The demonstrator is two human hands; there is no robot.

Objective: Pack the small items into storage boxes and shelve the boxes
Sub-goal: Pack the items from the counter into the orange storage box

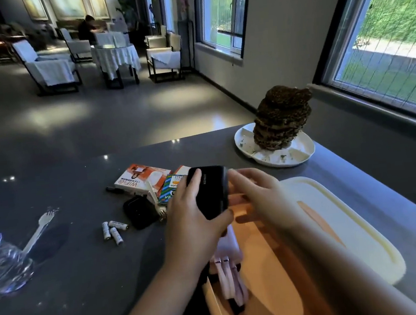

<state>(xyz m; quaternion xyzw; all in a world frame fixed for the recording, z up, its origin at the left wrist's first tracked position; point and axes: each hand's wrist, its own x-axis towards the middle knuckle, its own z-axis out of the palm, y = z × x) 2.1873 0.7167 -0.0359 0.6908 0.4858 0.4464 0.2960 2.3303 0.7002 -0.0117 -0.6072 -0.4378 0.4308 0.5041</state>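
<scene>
Packing step: left hand [191, 218] gripping black device [209, 193], right hand [256, 198] spread steadying, lowering into storage box [273, 278] at lower right.

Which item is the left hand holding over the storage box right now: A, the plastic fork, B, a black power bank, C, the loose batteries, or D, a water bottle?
B: the left hand grips the black power bank above the storage box, while the batteries lie on the table.

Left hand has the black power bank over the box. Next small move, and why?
Probably lower the black power bank, gripped by the left hand, into the open storage box beside the pink item. The right hand hovers at the box's far end, and the batteries are still unpacked.
</scene>
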